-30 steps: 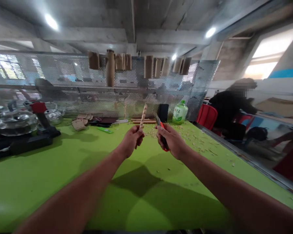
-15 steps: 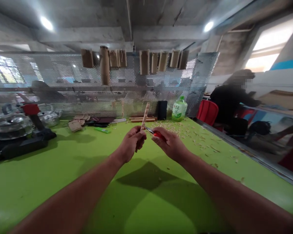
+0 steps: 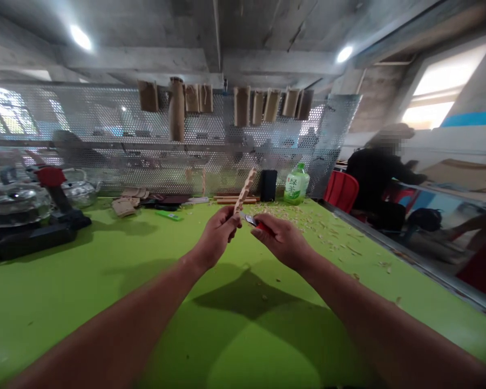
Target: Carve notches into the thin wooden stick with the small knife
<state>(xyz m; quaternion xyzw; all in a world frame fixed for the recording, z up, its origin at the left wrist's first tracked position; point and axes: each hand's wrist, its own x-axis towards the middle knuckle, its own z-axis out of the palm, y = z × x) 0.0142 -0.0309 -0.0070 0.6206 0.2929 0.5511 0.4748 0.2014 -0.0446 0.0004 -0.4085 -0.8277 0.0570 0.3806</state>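
My left hand [image 3: 216,237] grips the lower end of a pale, notched wooden stick [image 3: 245,190], which rises at a slant with its top leaning right. My right hand [image 3: 282,241] is shut on a red-handled craft knife [image 3: 256,222]. Its short steel blade points left, next to the stick just above my left fingers. I cannot tell whether the blade touches the wood. My fingers hide most of the knife's handle and the stick's lower end. Pale wood shavings [image 3: 291,216] lie scattered on the table beyond and right of my right hand.
The bright green table [image 3: 85,302] runs ahead, with a metal edge on the right. Beyond stand a green-labelled bottle [image 3: 296,185] and a black box [image 3: 268,185]. Glassware and a black stand sit left. A seated person [image 3: 378,175] works right, beyond a red chair [image 3: 341,191].
The stick now tilts further to the right, and its top has moved right. The knife stays close to it, and the whole view has shifted slightly.
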